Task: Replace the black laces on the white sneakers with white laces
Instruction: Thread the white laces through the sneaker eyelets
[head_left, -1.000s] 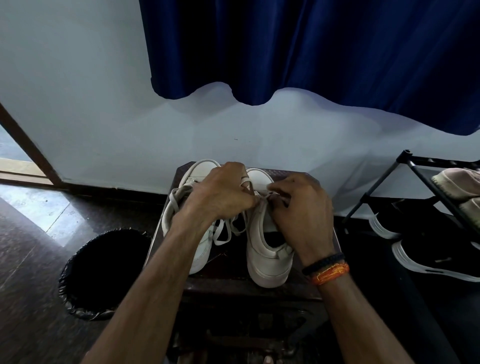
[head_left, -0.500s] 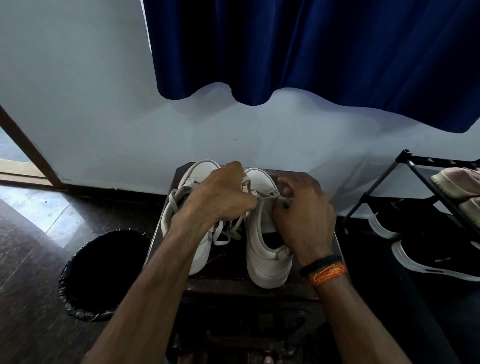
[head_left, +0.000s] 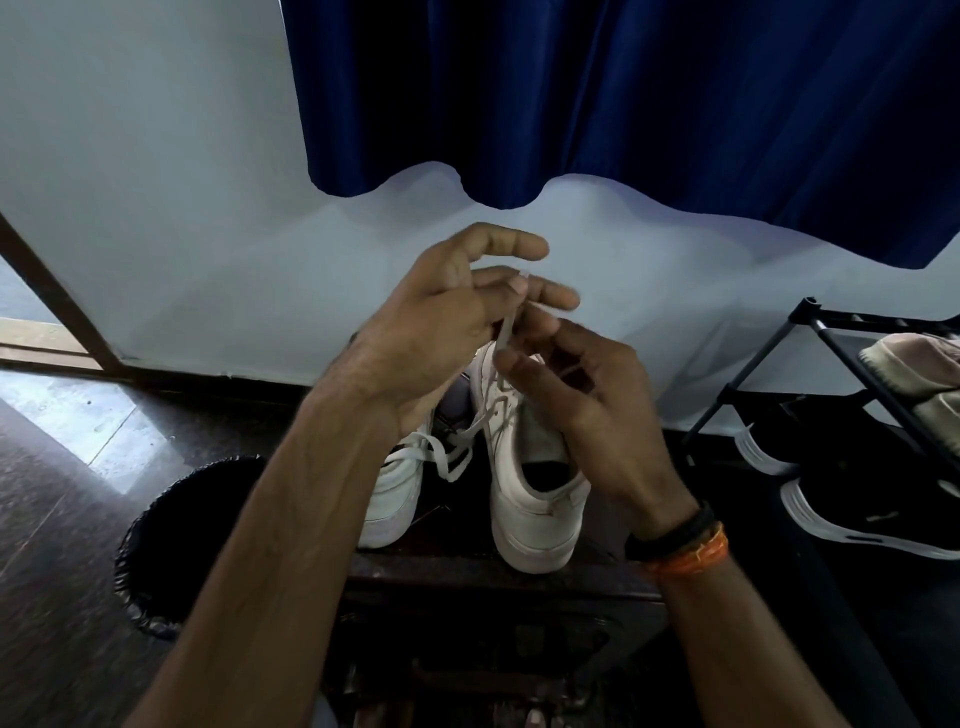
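Both white sneakers stand side by side on the dark surface, long axes running heel-near to toe-far toward the wall, while the left hand and right hand pinch the white lace, drawn upward from the right sneaker.

Dark wooden stool carries 2 white sneakers, side by side.

Two white sneakers stand on a dark stool. Above the right one, the left hand pinches a white lace, the right hand touching it. Bin left, shoe rack right, blue curtain far.
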